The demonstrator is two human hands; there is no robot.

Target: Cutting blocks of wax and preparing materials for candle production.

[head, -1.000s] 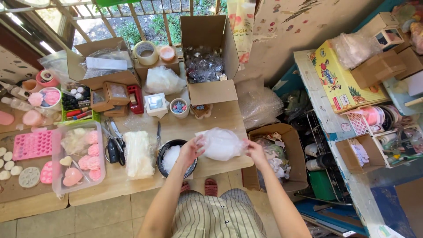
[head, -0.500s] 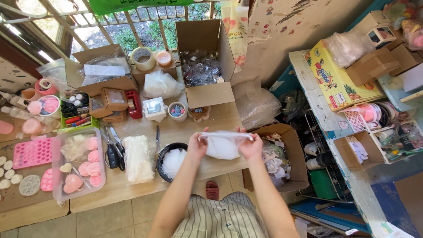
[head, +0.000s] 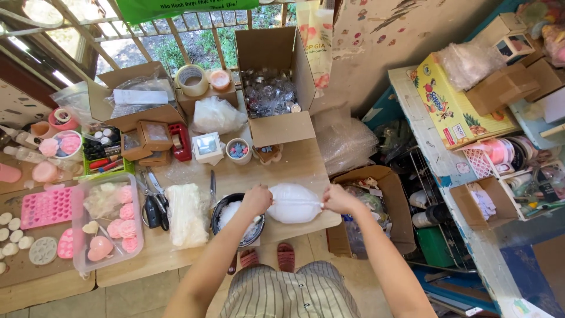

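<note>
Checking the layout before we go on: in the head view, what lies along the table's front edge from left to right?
Pink mould tray → clear tub of pink shapes → scissors → white block → dark bowl → left hand → white bag → right hand.

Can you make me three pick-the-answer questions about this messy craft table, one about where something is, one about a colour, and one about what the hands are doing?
1. Where is the black bowl?
A. Just left of the white plastic bag
B. Inside the tall cardboard box
C. On the floor

2. What colour is the flat mould full of little holes at the table's left end?
A. Green
B. Pink
C. Black

3. How is the white plastic bag being held?
A. One hand only
B. Lying untouched
C. Both hands, one at each end

Answers:
1. A, the bowl sits on the wooden table right beside the bag, by the left hand.
2. B, the mould is plainly pink.
3. C, the left hand pinches one end and the right hand the other, with the bag's top edge stretched between them.
</note>
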